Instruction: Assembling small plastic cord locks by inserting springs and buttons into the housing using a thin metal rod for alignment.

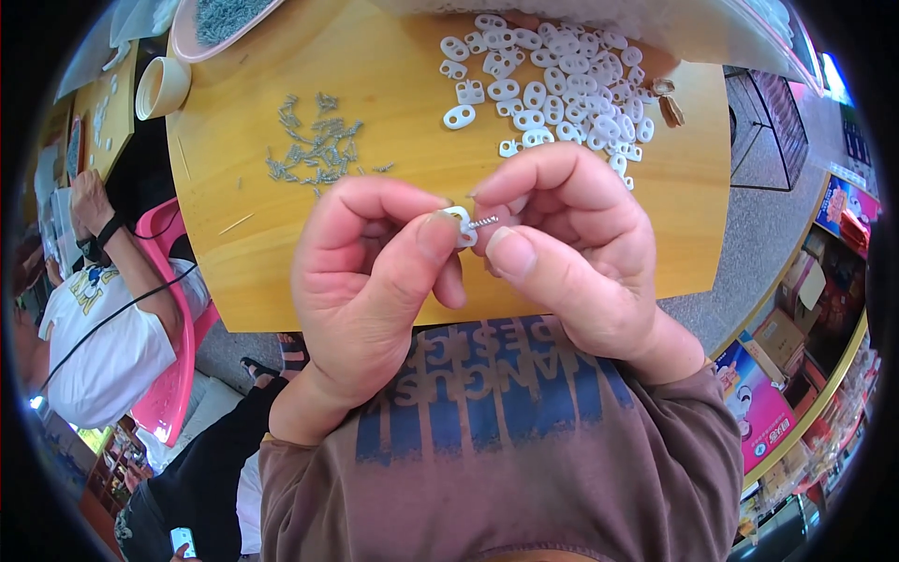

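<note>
My left hand (370,262) pinches a small white plastic two-hole piece (456,216) between thumb and fingers, above the table's near part. A silver screw (483,222) sticks out of that piece, its threaded shank pointing right. Close to the shank is my right hand (581,248), fingers curled and its thumb and index fingertips apart. The screw lies in front of the gap between them; I see no grip on it. Beyond my left hand lies a loose heap of silver screws (323,150). Many matching white plastic pieces (562,84) are spread beyond my right hand.
On the wooden table (234,272), a pink tub (183,47) of screws and a cream cup (163,88) stand at the far left. A large clear plastic bag (655,28) lies at the back. Another person (112,328) sits left on a pink chair (192,375). Shelves (805,347) stand right.
</note>
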Demonstrator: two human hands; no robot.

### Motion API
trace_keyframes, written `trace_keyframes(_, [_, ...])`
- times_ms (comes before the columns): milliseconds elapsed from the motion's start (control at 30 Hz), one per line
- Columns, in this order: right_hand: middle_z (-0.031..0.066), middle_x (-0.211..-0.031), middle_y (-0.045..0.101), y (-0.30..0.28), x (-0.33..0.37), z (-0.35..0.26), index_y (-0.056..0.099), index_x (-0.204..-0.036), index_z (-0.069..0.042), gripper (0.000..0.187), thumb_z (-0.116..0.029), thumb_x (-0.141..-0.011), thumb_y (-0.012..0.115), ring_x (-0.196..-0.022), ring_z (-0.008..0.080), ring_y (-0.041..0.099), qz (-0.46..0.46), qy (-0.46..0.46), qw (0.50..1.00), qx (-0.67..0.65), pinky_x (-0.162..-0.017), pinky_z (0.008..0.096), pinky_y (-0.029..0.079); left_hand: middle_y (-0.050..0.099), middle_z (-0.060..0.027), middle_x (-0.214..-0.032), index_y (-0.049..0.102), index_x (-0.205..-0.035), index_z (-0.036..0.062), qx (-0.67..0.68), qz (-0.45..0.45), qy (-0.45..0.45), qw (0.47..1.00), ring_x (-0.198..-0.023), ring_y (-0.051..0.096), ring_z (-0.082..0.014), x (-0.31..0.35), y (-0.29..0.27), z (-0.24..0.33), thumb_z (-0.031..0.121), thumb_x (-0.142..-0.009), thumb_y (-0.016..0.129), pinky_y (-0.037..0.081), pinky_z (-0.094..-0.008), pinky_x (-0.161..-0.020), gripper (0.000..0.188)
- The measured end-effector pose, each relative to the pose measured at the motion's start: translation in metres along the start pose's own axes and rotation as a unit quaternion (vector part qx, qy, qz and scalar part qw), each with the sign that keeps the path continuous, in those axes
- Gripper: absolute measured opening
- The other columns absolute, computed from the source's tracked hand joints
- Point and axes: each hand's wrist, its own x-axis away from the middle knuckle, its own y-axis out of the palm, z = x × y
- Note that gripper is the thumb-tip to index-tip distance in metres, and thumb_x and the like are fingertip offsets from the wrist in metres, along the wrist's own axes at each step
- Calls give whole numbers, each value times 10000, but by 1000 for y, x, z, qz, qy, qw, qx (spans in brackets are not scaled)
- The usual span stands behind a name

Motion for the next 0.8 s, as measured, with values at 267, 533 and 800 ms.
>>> trace_keyframes(267, [47,-837,561,0,0,-2,515,-927,21,107,-37,-838,526,-762,74,511,9,-9,992,126,-690,213,420,570,-68,-790,481,-929,-8,-20,5,25,999,-584,523,-75,2,0,-1,8,-828,542,426,-169,-525,119])
trace_keyframes(533, [34,-808,558,1,-1,5,541,-865,17,60,-36,-837,544,-723,62,494,12,-35,982,183,-650,195,406,569,-62,-791,475,-937,-15,-56,-2,50,997,-596,531,-73,6,-1,-5,9,-835,529,433,-171,-538,118])
trace_keyframes(800, [29,-801,552,3,1,9,548,-913,14,114,-61,-829,563,-700,68,491,23,16,997,65,-644,204,408,573,-71,-792,475,-939,-12,-22,7,31,999,-591,545,-93,5,-7,-8,13,-846,509,444,-191,-551,102])
